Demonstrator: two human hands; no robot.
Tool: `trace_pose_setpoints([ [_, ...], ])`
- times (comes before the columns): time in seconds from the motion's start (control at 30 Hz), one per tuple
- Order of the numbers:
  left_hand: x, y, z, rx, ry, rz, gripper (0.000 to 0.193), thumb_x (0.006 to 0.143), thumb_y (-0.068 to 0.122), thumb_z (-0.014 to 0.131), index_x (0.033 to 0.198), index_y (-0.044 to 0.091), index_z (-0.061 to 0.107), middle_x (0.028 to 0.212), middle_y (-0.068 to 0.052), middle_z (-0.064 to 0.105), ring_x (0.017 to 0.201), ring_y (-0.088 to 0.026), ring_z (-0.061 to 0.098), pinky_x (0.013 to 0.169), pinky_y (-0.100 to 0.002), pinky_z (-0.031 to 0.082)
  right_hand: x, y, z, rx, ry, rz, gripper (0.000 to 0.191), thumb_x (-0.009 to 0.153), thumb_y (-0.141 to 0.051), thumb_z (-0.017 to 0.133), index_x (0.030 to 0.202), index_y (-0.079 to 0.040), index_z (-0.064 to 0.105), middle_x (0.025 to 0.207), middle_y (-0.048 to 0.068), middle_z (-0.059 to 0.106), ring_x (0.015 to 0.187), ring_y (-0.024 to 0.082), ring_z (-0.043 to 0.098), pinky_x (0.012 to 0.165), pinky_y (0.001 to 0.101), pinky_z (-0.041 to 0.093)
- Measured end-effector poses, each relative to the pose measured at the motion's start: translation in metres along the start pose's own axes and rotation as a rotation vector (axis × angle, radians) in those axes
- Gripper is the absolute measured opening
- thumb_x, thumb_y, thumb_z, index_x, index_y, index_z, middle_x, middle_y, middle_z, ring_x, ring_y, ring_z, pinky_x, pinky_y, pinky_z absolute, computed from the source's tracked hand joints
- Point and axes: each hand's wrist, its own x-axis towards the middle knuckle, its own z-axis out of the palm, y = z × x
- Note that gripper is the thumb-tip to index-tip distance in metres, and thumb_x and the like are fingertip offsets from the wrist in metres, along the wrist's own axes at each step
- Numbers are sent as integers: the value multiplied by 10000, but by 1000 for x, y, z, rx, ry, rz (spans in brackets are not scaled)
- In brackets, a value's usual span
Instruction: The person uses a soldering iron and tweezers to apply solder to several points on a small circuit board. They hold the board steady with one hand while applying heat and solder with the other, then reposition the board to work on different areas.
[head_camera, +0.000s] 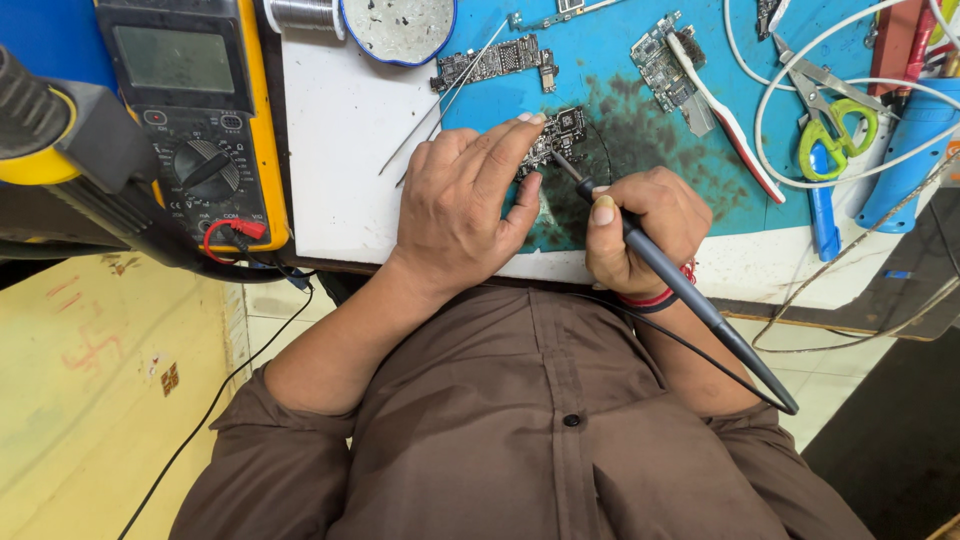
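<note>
My left hand (465, 205) rests flat on the blue work mat (600, 60), its fingertips pinning down a small dark circuit board (560, 132). My right hand (645, 225) grips a black soldering iron (680, 285) like a pen. The iron's tip touches the near edge of that board. A black cord runs from the iron's handle back over my brown shirt.
A yellow multimeter (190, 110) with red and black leads stands at the left. Two more circuit boards (495, 62) (660, 65), a white toothbrush (725, 115), thin tweezers (440, 100), green-handled scissors (830, 120), a round tin (398, 28), a solder spool and white cables lie around the mat.
</note>
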Motion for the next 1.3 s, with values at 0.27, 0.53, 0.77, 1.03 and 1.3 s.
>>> trace_pose_setpoints([
  [0.27, 0, 0, 0, 9, 4, 2, 524, 964, 169, 772, 1425, 71, 544, 1321, -40, 688, 998, -219, 592, 883, -355, 444, 0, 0, 0, 0, 2, -2, 131, 1025, -77, 647, 929, -24, 576, 831, 108, 682, 679, 249, 610, 603, 338, 485],
  [0.53, 0, 1, 0, 2, 2, -6, 528, 960, 165, 774, 1427, 75, 544, 1327, -37, 685, 1009, -223, 592, 894, -365, 450, 1, 1, 1, 6, 7, -16, 126, 1021, -66, 646, 923, -25, 578, 833, 111, 690, 684, 249, 617, 607, 337, 492],
  [0.77, 0, 1, 0, -7, 9, -6, 526, 954, 164, 773, 1422, 74, 548, 1334, -34, 679, 1016, -233, 591, 914, -369, 456, -2, 2, -2, 16, 13, 8, 128, 1032, -84, 637, 936, -16, 587, 830, 122, 666, 678, 254, 604, 600, 341, 478],
  [1.03, 0, 0, 1, 19, 22, 8, 516, 968, 180, 776, 1422, 72, 554, 1304, -36, 681, 1012, -213, 590, 892, -361, 446, -9, 4, 3, 45, 115, 104, 148, 1062, -137, 618, 996, -6, 599, 889, 141, 654, 652, 224, 603, 605, 322, 449],
  [1.3, -3, 0, 3, 126, 49, 52, 628, 977, 392, 820, 1429, 47, 551, 1092, -52, 667, 932, -226, 564, 810, -386, 404, -18, 13, 14, 133, 247, 218, 227, 1161, -215, 617, 1164, 12, 609, 973, 91, 583, 755, 156, 532, 690, 277, 405],
])
